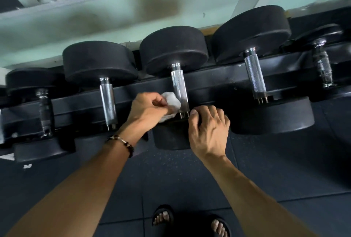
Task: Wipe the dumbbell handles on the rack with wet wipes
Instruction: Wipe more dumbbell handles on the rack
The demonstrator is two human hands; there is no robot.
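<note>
Your left hand (150, 107) has its fingers curled around a crumpled white wet wipe (171, 102), pinching it against the near end of the middle dumbbell's knurled chrome handle (179, 88), just at 9 o'clock of that bar. Your right hand (208, 130) sits at 3 o'clock of the same handle, with its fingers bent over the near black rubber head (171, 138) of that dumbbell and the thumb lying along the head's top edge; it holds the head steady.

The dumbbell lies across the dark metal rack (209, 77), its far black head (173, 50) toward 12 o'clock against the pale green wall (76, 20). Another chrome-handled dumbbell (107, 102) rests at 9 o'clock of it, and a larger one (254, 77) at 3 o'clock. A beaded bracelet (121, 142) circles your left wrist. At 6 o'clock, your feet in black slide sandals (163, 216) stand on the dark speckled rubber floor (275, 170).
</note>
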